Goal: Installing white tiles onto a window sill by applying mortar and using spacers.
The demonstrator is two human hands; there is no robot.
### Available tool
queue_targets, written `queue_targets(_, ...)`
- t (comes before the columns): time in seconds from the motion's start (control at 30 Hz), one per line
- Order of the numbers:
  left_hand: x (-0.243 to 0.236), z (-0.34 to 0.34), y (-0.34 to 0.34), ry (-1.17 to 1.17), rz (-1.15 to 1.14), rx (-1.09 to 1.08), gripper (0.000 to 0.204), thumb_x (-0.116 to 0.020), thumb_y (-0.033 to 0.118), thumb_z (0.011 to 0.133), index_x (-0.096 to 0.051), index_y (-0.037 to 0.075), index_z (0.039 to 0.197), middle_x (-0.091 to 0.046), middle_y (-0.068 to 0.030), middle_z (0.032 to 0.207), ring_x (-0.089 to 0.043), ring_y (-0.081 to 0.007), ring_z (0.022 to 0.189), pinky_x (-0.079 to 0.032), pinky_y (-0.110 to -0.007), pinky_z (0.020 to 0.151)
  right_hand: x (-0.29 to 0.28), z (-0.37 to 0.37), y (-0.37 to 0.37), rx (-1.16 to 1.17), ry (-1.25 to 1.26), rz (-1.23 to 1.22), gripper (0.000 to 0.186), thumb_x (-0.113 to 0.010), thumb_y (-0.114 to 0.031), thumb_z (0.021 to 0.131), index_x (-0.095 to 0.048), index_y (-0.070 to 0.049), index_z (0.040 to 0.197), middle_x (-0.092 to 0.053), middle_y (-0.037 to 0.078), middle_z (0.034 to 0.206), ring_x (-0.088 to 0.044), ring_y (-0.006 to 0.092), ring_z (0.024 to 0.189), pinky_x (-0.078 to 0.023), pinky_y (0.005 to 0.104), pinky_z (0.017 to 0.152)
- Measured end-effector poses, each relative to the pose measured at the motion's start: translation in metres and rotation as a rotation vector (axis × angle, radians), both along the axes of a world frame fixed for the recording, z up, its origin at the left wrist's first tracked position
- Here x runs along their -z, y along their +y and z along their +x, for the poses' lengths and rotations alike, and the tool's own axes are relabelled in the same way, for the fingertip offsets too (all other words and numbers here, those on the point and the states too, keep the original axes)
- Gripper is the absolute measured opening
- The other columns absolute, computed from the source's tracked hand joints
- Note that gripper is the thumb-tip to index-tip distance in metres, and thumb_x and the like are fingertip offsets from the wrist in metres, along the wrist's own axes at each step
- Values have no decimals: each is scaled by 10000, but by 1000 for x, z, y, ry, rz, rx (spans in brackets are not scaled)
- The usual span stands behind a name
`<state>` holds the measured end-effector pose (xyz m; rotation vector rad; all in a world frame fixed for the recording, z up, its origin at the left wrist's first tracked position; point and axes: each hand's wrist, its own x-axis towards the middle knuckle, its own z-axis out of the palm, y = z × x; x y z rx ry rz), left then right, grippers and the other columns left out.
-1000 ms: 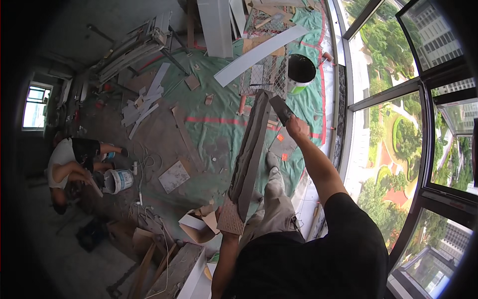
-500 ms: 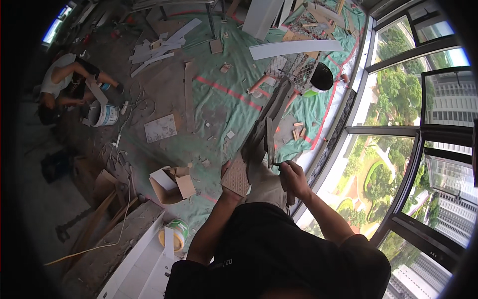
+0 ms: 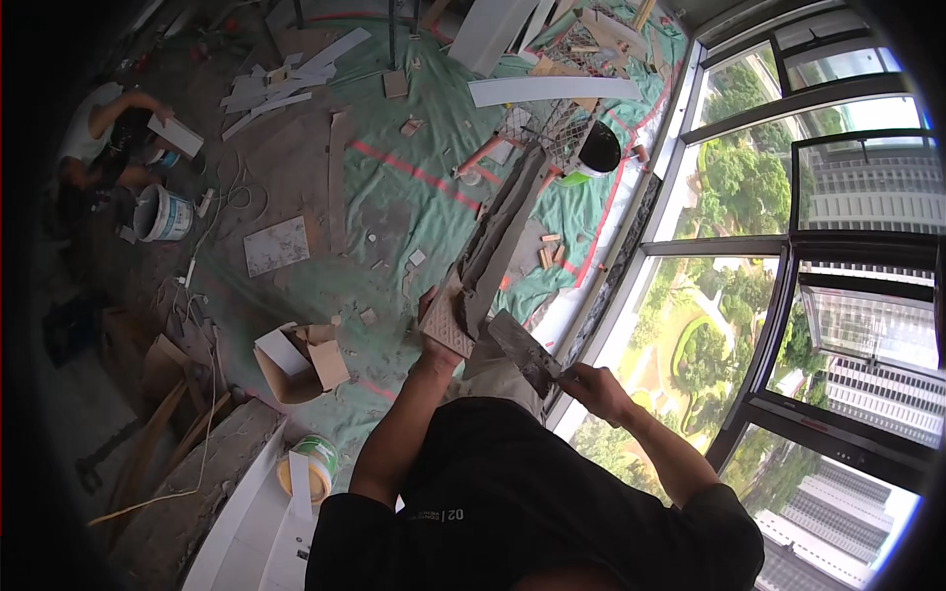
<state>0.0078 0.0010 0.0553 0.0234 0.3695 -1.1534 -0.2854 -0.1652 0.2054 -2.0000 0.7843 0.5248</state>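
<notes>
My left hand (image 3: 440, 357) is closed around the near end of a long narrow tile (image 3: 446, 322), whose patterned underside faces up. Wet grey mortar (image 3: 507, 231) covers most of its length beyond the bare end, and the tile slants away from me toward the far right. In my right hand (image 3: 597, 392) is the handle of a trowel (image 3: 519, 343). The trowel's flat blade is smeared with grey and lies just right of the tile's near end; whether they touch, I cannot tell.
Green sheeting (image 3: 394, 207) covers much of the floor. A black bucket (image 3: 598, 148) stands beyond the tile. An open cardboard box (image 3: 320, 364) and a white-green bucket (image 3: 313, 463) lie left. Windows (image 3: 709, 335) line the right. At far left a person (image 3: 99, 128) sits by a bucket (image 3: 166, 215).
The trowel has swung from alongside the tile's right edge, and its blade now points up-left with its flat face showing. My right hand has moved slightly lower and right. My view has shifted.
</notes>
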Motion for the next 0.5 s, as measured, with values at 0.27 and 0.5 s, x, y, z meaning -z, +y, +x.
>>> queue_targets(0.27,-5,-13,3,-4,-123,-65,719,-513,443,1143,-403,87,1757,-486,-171,1771,-529,-413,1583,-395,-690,1314,57,169,-138,214,-3,6,324,-658,-334,1155,-689,-19,1088,-603,17,722,-565,117,506,-457,344,434)
queue_targets(0.5,15,-17,-9,2,-13,-53,610,-403,389,1210,-432,75,1732,-544,-171,1717,-586,-365,1533,-450,-637,1300,107,240,-152,91,138,5,360,-639,-355,1125,-692,0,1156,-676,111,783,-659,216,532,-546,428,483)
